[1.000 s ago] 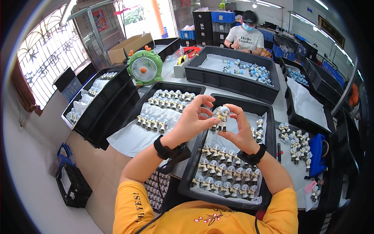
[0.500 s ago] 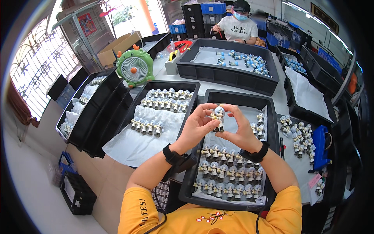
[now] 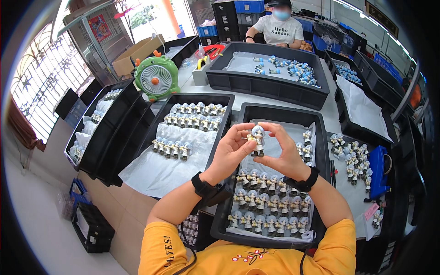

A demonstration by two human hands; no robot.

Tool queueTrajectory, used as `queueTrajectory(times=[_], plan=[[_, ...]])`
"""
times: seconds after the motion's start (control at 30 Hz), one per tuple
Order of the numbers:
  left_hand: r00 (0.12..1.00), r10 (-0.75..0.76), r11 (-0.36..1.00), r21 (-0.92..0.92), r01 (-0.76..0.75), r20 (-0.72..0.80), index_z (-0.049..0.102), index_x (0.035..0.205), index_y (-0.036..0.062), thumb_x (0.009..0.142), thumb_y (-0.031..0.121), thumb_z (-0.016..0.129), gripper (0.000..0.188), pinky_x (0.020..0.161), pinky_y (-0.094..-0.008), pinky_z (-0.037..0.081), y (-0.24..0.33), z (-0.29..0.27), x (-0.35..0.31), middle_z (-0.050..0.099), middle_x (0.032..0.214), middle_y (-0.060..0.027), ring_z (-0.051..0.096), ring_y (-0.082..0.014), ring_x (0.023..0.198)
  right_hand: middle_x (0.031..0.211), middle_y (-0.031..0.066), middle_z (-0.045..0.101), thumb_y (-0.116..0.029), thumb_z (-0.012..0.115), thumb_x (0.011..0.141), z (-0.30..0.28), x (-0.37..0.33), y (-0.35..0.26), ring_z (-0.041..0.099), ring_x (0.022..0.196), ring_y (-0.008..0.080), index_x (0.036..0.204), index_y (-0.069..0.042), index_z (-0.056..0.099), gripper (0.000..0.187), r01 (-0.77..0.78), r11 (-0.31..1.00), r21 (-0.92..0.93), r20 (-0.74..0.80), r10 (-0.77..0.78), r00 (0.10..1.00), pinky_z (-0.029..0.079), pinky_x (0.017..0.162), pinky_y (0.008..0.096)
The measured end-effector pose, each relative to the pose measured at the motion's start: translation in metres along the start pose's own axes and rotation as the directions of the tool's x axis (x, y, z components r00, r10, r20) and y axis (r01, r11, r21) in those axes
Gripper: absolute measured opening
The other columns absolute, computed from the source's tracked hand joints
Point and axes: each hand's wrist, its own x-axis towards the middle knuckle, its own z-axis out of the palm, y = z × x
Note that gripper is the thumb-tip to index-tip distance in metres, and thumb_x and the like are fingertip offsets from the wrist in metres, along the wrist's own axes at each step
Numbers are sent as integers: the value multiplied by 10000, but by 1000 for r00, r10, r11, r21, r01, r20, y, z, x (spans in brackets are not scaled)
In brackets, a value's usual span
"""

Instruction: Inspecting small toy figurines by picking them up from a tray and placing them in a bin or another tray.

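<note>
Between my two hands, a small toy figurine [image 3: 258, 141] with pale grey hair, a white-and-gold outfit and dark feet stands upright, its front turned toward me. My left hand [image 3: 230, 149] pinches it from the left, thumb across its side. Curved round the other side, my right hand [image 3: 286, 153] has its fingertips at the figurine's head and its thumb near the feet. Below them is a black tray [image 3: 324, 151] lined with white sheet, where similar figurines [image 3: 272, 201] lie in rows; more lie along its right side.
Left of it, another black tray [image 3: 231, 107] holds rows of figurines beside a green fan [image 3: 156, 76]. A large tray [image 3: 270, 91] of blue-haired figurines stands ahead, with a masked person [image 3: 280, 30] behind it. Loose figurines [image 3: 355, 160] and a blue box [image 3: 378, 172] are at right.
My hands and the figurine stay nearly in place; my right thumb has shifted slightly lower. The person across the table has lowered a raised hand.
</note>
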Motion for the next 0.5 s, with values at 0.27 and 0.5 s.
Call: queueTrajectory(times=[0.27, 0.5], plan=[[1000, -10, 1000, -20, 10, -5, 434, 1288, 19, 929, 134, 600, 412, 868, -251, 474, 0, 2, -2, 574, 1086, -62, 577, -107, 1003, 1303, 93, 497, -155, 826, 663, -1, 0, -2, 498, 1174, 227, 1321, -89, 451, 760, 14, 1000, -25, -13, -15, 1000, 413, 943, 353], [995, -104, 987, -126, 103, 0, 434, 1291, 34, 948, 166, 569, 392, 879, -282, 482, 1, 2, -2, 589, 1150, -85, 582, -111, 1002, 1247, 101, 514, -149, 825, 646, 2, -3, -4, 509, 1160, 231, 1360, -88, 391, 838, 1, 1000, 13, -71, 0, 997, 420, 937, 364]])
